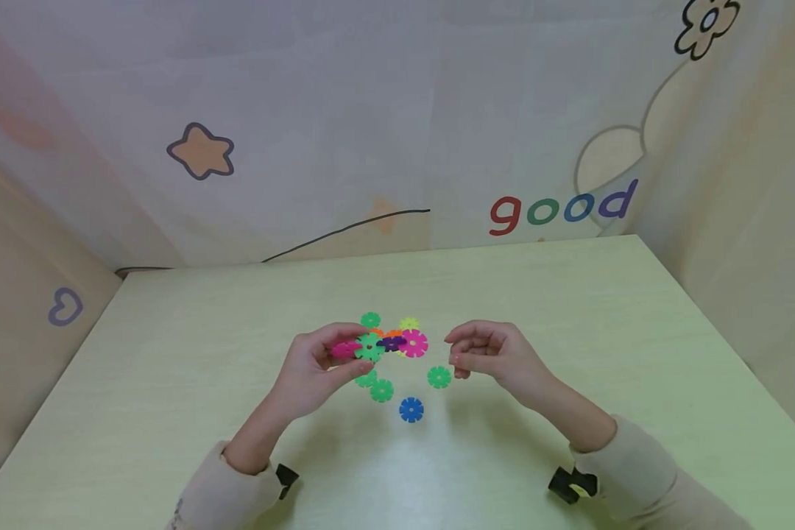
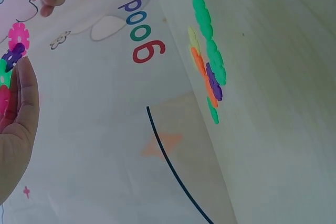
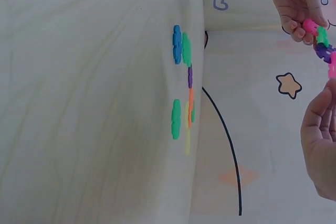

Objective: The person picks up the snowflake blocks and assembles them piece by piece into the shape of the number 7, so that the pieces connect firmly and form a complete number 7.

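My left hand pinches a short chain of toothed plastic discs in the air, over the loose ones. From left to right the chain runs through a pink disc, a green disc, a purple disc and another pink disc. In the left wrist view the purple disc joins the upper pink disc at an angle. Just right of the chain's end, my right hand is raised with fingers loosely bent and nothing in them.
Loose discs lie on the pale table beneath the hands: a blue disc nearest me, a green disc to the right, several more green, plus orange and yellow disc pieces farther back. A printed curtain hangs behind.
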Demonstrator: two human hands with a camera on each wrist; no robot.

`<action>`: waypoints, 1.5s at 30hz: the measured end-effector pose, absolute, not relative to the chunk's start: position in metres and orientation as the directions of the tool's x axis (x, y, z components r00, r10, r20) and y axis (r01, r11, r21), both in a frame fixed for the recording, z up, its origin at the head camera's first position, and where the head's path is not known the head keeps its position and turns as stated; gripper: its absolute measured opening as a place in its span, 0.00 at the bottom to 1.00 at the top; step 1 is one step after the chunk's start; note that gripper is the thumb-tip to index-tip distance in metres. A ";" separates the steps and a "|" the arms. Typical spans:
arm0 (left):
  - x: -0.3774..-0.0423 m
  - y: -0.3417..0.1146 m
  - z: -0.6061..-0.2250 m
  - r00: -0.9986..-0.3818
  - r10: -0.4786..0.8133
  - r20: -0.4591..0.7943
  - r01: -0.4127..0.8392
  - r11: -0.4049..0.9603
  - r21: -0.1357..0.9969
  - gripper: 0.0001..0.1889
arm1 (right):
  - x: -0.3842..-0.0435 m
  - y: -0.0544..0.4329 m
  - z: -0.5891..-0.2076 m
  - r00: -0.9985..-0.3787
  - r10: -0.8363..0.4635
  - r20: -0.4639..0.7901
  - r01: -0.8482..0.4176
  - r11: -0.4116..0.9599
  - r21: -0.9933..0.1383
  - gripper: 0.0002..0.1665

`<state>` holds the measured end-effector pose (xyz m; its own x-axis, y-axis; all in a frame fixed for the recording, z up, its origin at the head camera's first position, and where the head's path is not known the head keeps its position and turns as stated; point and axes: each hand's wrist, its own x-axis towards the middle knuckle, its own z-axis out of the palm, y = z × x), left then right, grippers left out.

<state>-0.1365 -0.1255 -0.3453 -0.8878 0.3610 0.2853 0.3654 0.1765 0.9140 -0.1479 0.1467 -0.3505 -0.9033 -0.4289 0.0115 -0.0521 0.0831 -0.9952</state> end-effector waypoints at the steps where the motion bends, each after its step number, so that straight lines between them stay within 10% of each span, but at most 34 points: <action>1: -0.137 -0.126 -0.345 -0.889 0.357 0.285 0.365 0.180 0.913 0.20 | -0.149 0.147 -0.351 -0.903 -0.429 0.003 -0.046 0.089 -0.995 0.14; 45: -0.128 -0.129 -0.342 -0.897 0.326 0.297 0.364 0.167 0.916 0.20 | -0.190 0.142 -0.409 -0.841 -0.525 -0.133 -0.293 0.647 -0.704 0.17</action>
<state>-0.1280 -0.1289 -0.3421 -0.8975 0.3258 0.2973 0.3641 0.1666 0.9163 -0.1902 0.1424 -0.4091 -0.8408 -0.5249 -0.1325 -0.2932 0.6472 -0.7037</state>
